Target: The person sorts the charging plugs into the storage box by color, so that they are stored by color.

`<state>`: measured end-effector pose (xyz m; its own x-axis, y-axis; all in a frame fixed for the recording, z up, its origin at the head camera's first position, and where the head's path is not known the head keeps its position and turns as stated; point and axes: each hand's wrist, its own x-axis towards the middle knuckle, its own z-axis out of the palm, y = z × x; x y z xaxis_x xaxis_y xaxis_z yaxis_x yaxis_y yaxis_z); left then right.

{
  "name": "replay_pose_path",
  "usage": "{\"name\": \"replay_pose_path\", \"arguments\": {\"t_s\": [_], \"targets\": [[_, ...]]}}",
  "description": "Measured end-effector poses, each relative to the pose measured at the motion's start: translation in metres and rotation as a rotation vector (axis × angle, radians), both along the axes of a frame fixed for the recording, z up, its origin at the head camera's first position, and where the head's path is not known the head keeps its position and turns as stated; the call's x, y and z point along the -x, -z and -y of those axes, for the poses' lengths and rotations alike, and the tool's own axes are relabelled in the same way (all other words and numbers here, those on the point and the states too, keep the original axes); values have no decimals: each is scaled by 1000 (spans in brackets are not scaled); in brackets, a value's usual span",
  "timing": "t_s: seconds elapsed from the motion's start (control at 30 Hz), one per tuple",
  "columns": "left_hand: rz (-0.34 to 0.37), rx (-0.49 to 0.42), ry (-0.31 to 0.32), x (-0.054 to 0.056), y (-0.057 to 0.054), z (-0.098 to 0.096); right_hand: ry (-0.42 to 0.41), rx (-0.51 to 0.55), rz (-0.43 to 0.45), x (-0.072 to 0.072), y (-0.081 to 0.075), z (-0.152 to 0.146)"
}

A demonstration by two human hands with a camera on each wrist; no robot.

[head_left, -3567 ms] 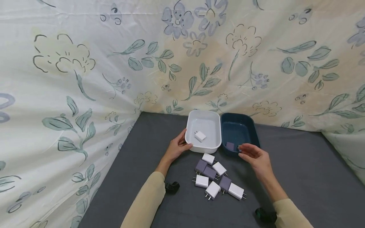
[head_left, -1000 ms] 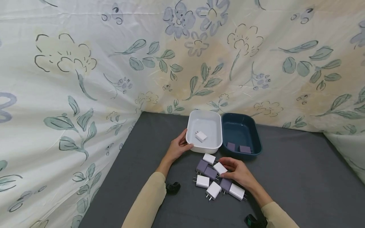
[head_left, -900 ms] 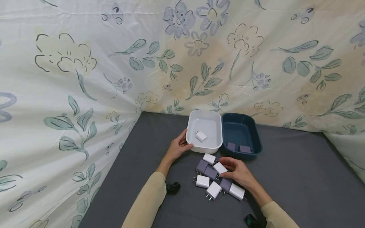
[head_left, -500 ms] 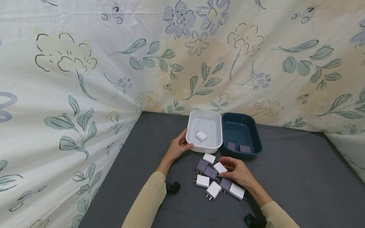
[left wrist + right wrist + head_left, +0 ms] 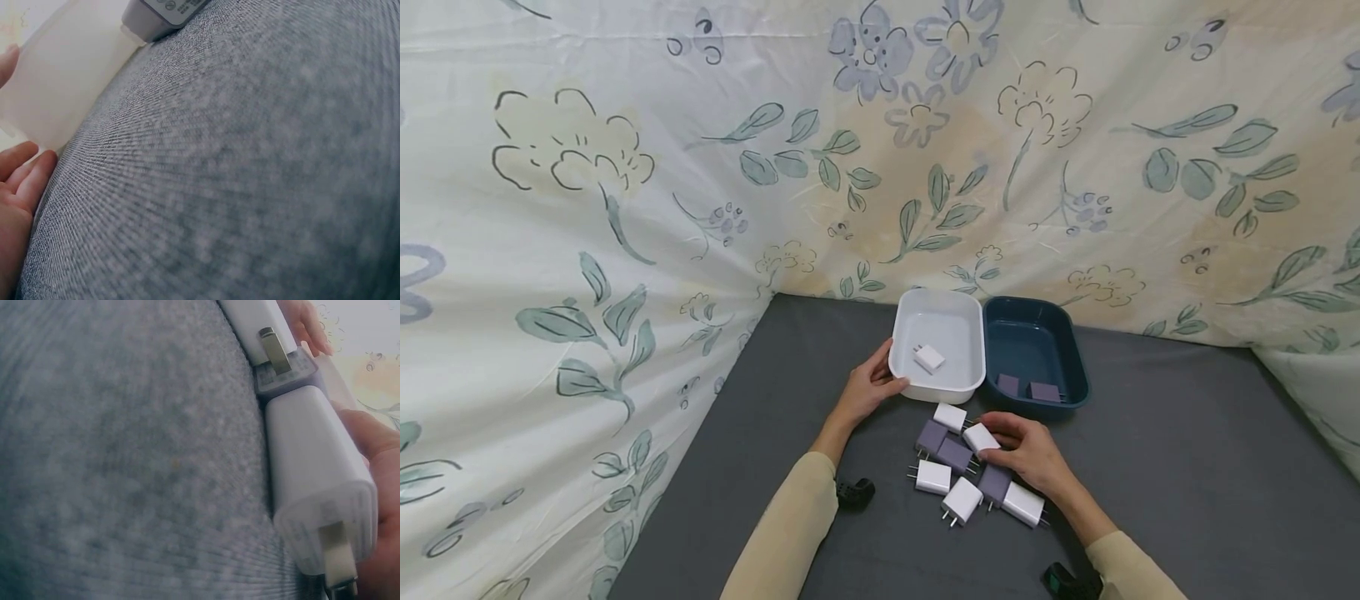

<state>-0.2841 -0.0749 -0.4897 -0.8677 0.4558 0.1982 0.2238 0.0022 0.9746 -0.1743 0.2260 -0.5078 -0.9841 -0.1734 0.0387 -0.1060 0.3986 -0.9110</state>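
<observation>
Head | right hand (image 5: 1028, 452) pinches white charger (image 5: 981, 437), seemingly nudged rightward | left hand (image 5: 859, 397) holds white tray (image 5: 940, 321)

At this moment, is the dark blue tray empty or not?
Not empty: two purple chargers lie inside the dark blue tray, at its near end.

The left hand (image 5: 857, 397) reaches farther forward than the right hand (image 5: 1028, 452), its thumb parted from its fingers and pointing toward the right hand's side. The right hand sits nearer the body, thumb and fingers bent toward each other in a pinch. Behind each hand, the left forearm (image 5: 786, 521) and right forearm (image 5: 1088, 515) slant inward, both pale-sleeved.
</observation>
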Motion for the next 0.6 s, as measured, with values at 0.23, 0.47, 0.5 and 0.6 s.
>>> {"name": "replay_pose_path", "arguments": {"t_s": [0.23,0.47,0.5,0.6], "targets": [[-8,-3,1,0,1,0,6,66,27,1,1,-1],[-10,-23,6,1,1,0,19,114,53,1,-1,-1],[-10,-25,6,1,1,0,21,119,54,1,-1,-1],[-10,-24,4,1,1,0,19,129,58,1,-2,0]]}}
